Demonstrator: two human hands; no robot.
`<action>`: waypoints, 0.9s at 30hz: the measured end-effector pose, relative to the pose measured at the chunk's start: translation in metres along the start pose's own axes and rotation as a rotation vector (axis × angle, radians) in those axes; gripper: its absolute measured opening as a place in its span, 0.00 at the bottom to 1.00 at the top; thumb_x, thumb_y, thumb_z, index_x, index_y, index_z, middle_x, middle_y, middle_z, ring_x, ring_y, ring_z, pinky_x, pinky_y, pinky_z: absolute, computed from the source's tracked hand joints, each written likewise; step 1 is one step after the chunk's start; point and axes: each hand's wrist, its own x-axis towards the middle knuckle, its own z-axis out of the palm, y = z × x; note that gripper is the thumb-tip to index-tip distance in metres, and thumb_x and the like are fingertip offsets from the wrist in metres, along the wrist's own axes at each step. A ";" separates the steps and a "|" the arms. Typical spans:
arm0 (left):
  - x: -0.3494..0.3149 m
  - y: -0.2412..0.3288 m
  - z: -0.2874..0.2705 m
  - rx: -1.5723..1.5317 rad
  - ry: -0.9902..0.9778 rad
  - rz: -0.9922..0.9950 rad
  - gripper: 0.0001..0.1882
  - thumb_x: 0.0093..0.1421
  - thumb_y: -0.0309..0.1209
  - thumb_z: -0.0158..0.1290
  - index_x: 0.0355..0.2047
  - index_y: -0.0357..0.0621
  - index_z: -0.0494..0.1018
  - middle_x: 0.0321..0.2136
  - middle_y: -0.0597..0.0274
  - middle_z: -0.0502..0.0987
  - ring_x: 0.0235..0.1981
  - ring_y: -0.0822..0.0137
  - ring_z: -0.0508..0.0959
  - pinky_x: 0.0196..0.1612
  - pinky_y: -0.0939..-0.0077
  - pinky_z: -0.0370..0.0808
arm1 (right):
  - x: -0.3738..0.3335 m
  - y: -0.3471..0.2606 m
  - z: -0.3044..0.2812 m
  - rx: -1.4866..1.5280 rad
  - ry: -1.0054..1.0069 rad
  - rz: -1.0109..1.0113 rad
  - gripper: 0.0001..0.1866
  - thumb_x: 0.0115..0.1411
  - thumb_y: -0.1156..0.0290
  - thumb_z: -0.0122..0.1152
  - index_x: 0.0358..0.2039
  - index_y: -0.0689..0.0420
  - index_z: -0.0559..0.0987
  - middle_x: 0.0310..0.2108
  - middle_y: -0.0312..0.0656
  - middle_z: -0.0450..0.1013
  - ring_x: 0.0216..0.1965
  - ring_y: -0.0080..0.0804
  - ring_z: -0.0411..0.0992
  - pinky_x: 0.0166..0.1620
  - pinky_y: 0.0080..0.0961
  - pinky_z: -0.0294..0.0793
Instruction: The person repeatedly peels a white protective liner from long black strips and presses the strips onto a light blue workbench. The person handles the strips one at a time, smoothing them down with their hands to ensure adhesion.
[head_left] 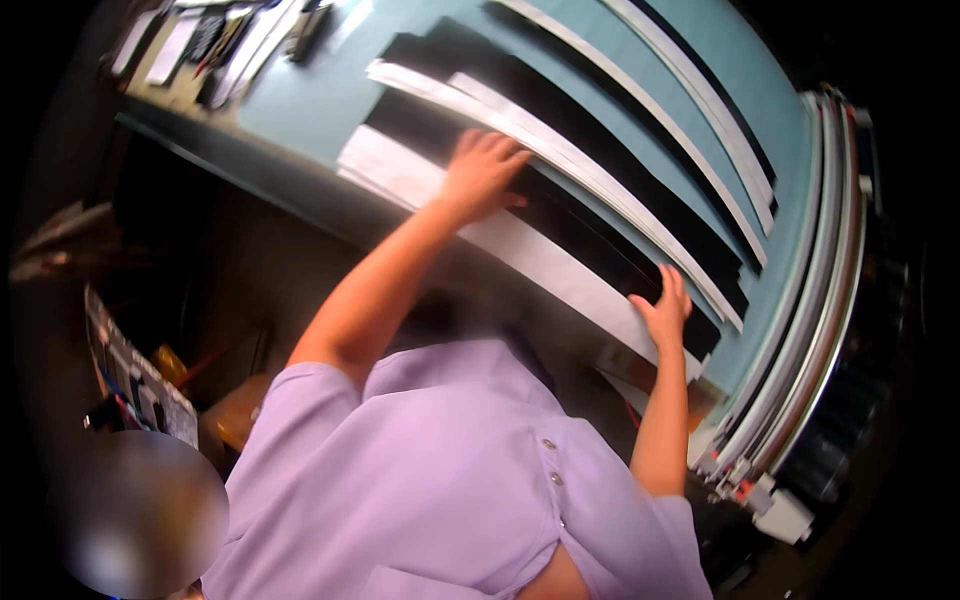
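A long black strip (600,246) lies along the near side of the table, with a white strip (560,278) running beside it at the table's edge. My left hand (480,178) rests on the black strip toward its left part, fingers spread. Farther right, my right hand (665,308) touches the same strip near its right end, thumb and fingers apart. Neither hand grips anything that I can see. Just beyond them is a stack of white strips (575,152) next to another wide black strip (640,178).
More black-and-white strips (650,115) lie across the pale blue tabletop (330,110) at the far side. Long metal rails or rollers (825,290) bound the table on the right. Small tools and papers (235,50) sit at the far left corner. A cluttered board (140,370) stands lower left.
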 end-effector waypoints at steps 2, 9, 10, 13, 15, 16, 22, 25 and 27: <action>0.000 -0.001 -0.001 0.032 -0.037 0.040 0.37 0.46 0.44 0.70 0.57 0.53 0.71 0.55 0.63 0.71 0.62 0.60 0.67 0.66 0.54 0.55 | 0.005 -0.011 -0.002 0.010 -0.056 0.043 0.51 0.40 0.57 0.82 0.65 0.51 0.67 0.64 0.47 0.61 0.65 0.52 0.59 0.68 0.48 0.52; -0.042 0.003 -0.014 0.042 -0.195 0.067 0.34 0.41 0.45 0.72 0.49 0.53 0.73 0.44 0.57 0.71 0.48 0.51 0.71 0.56 0.54 0.63 | -0.047 -0.020 0.005 -0.037 -0.002 0.001 0.43 0.38 0.56 0.81 0.55 0.51 0.72 0.54 0.47 0.66 0.58 0.51 0.63 0.64 0.48 0.56; -0.055 -0.007 -0.005 0.092 -0.109 0.127 0.34 0.42 0.46 0.71 0.50 0.54 0.73 0.44 0.56 0.71 0.46 0.51 0.71 0.54 0.53 0.64 | -0.052 -0.024 0.008 -0.087 0.039 -0.049 0.46 0.39 0.56 0.81 0.59 0.51 0.70 0.59 0.49 0.65 0.62 0.51 0.61 0.66 0.52 0.55; -0.085 -0.018 -0.030 0.082 -0.179 0.047 0.49 0.41 0.57 0.69 0.63 0.54 0.66 0.54 0.53 0.69 0.59 0.48 0.67 0.66 0.43 0.54 | -0.043 -0.081 0.010 -0.009 -0.111 -0.107 0.66 0.37 0.50 0.82 0.73 0.49 0.53 0.72 0.53 0.49 0.73 0.53 0.45 0.72 0.59 0.39; -0.089 -0.005 -0.045 0.021 -0.253 0.094 0.55 0.40 0.56 0.70 0.67 0.54 0.61 0.58 0.52 0.66 0.64 0.48 0.62 0.68 0.42 0.51 | -0.062 -0.104 0.006 -0.035 -0.195 -0.095 0.71 0.33 0.40 0.81 0.74 0.49 0.50 0.74 0.55 0.45 0.75 0.56 0.40 0.72 0.59 0.35; -0.088 0.000 -0.054 0.016 -0.302 0.117 0.56 0.40 0.56 0.70 0.68 0.54 0.60 0.60 0.51 0.65 0.65 0.48 0.60 0.68 0.43 0.50 | -0.065 -0.104 0.014 -0.052 -0.225 -0.096 0.72 0.32 0.37 0.80 0.74 0.48 0.50 0.74 0.56 0.43 0.75 0.57 0.38 0.72 0.59 0.34; -0.116 0.016 -0.089 0.091 -0.476 0.200 0.64 0.36 0.55 0.73 0.72 0.57 0.53 0.66 0.48 0.58 0.70 0.47 0.54 0.70 0.45 0.47 | -0.072 -0.102 0.027 -0.111 -0.223 -0.170 0.71 0.31 0.34 0.79 0.73 0.44 0.52 0.70 0.56 0.47 0.73 0.57 0.42 0.71 0.60 0.37; -0.144 0.018 -0.086 0.216 -0.477 0.260 0.67 0.35 0.54 0.73 0.73 0.60 0.49 0.70 0.46 0.53 0.72 0.46 0.52 0.71 0.44 0.46 | -0.081 -0.099 0.031 -0.112 -0.203 -0.207 0.70 0.33 0.35 0.79 0.73 0.45 0.52 0.69 0.55 0.48 0.73 0.57 0.43 0.70 0.60 0.38; -0.161 0.013 -0.072 0.341 -0.430 0.296 0.68 0.35 0.54 0.73 0.74 0.62 0.48 0.72 0.45 0.49 0.72 0.45 0.50 0.71 0.44 0.46 | -0.088 -0.104 0.031 -0.136 -0.214 -0.212 0.70 0.34 0.36 0.79 0.73 0.44 0.52 0.71 0.58 0.45 0.73 0.58 0.41 0.71 0.61 0.37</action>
